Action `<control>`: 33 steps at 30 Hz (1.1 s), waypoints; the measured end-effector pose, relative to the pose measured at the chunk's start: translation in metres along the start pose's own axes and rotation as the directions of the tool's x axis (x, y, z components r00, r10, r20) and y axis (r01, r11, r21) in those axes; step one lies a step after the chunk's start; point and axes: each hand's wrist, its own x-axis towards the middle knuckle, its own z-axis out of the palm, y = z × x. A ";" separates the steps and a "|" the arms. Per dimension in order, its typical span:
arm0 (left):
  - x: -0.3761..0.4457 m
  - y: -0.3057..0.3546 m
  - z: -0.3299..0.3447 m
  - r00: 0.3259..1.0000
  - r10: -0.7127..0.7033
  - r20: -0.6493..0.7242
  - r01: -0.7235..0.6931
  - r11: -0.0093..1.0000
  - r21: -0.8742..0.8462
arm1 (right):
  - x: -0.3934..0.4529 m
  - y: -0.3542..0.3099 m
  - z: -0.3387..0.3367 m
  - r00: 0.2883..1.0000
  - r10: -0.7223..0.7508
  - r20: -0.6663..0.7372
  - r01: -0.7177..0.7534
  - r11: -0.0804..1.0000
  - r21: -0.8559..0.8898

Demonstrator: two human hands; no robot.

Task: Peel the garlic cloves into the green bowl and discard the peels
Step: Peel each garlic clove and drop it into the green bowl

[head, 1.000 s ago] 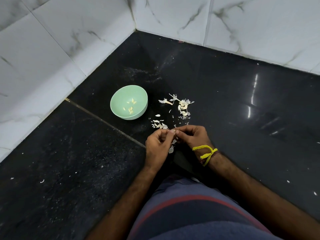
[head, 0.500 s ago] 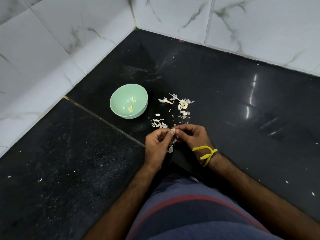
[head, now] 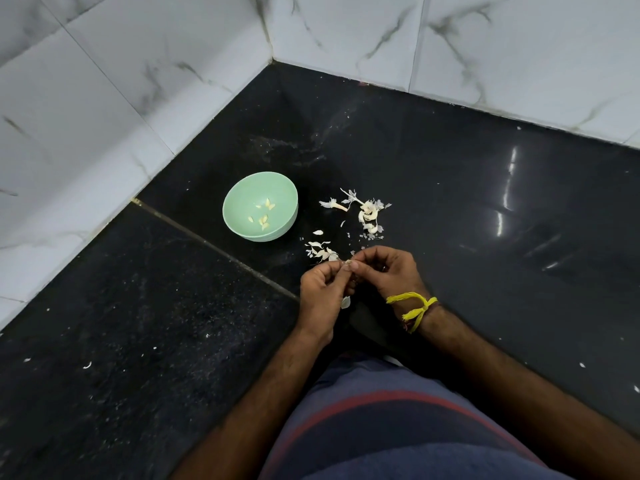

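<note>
Two hands meet over the black table, fingertips touching. Left hand [head: 323,292] curled, thumb and forefinger pinching a small garlic clove [head: 347,262]; right hand [head: 391,268] curled too, its fingertips pinching the same clove from the other side. Clove mostly hidden by fingers, peel state can't tell. One loose peel [head: 345,302] shows just below the left hand, whether it hangs or lies on the table can't tell. One yellow thread [head: 414,306] tied on right wrist. One green bowl [head: 242,195] upright on the table [head: 485,209], up-left of the hands, well apart; about five peeled cloves [head: 263,216] inside, small, count approximate. Two peel clusters on the table: bigger pile [head: 367,214] right of the bowl, smaller pile [head: 320,251] just beside the left fingertips. White marble-look wall tiles [head: 104,81] on two sides; striped shorts [head: 398,427] at bottom
</note>
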 end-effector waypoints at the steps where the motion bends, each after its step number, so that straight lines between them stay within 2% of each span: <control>1: 0.000 0.000 0.000 1.000 -0.011 0.002 0.011 1.000 0.008 | 0.000 0.001 -0.001 1.000 -0.004 0.000 0.004 1.000 0.000; 5: -0.002 0.000 0.006 0.999 -0.039 -0.030 0.041 0.998 0.054 | -0.001 0.007 -0.002 0.999 -0.024 -0.028 0.021 0.997 -0.081; 13: -0.003 -0.004 0.006 0.999 0.002 -0.054 0.009 0.981 0.192 | 0.000 0.010 0.009 0.987 -0.103 -0.121 0.058 0.942 -0.331; 18: -0.002 -0.002 0.008 0.988 0.116 -0.101 -0.065 0.911 0.407 | -0.001 0.008 0.014 0.977 -0.167 -0.131 0.102 0.910 -0.402; 21: -0.002 0.000 0.010 0.981 0.151 -0.119 -0.076 0.873 0.481 | -0.003 0.008 0.014 0.975 -0.175 -0.139 0.108 0.913 -0.395; 25: -0.002 0.004 0.012 0.987 0.114 -0.116 -0.046 0.880 0.473 | -0.005 0.006 0.014 0.975 -0.162 -0.155 0.097 0.928 -0.359; 30: -0.001 0.005 0.013 0.975 0.139 -0.172 -0.047 0.891 0.452 | -0.001 0.000 0.014 0.988 -0.031 -0.151 0.005 0.985 -0.174; 33: -0.002 0.004 0.013 0.967 0.149 -0.206 -0.039 0.888 0.458 | 0.000 -0.001 0.013 0.991 -0.007 -0.134 -0.012 0.989 -0.147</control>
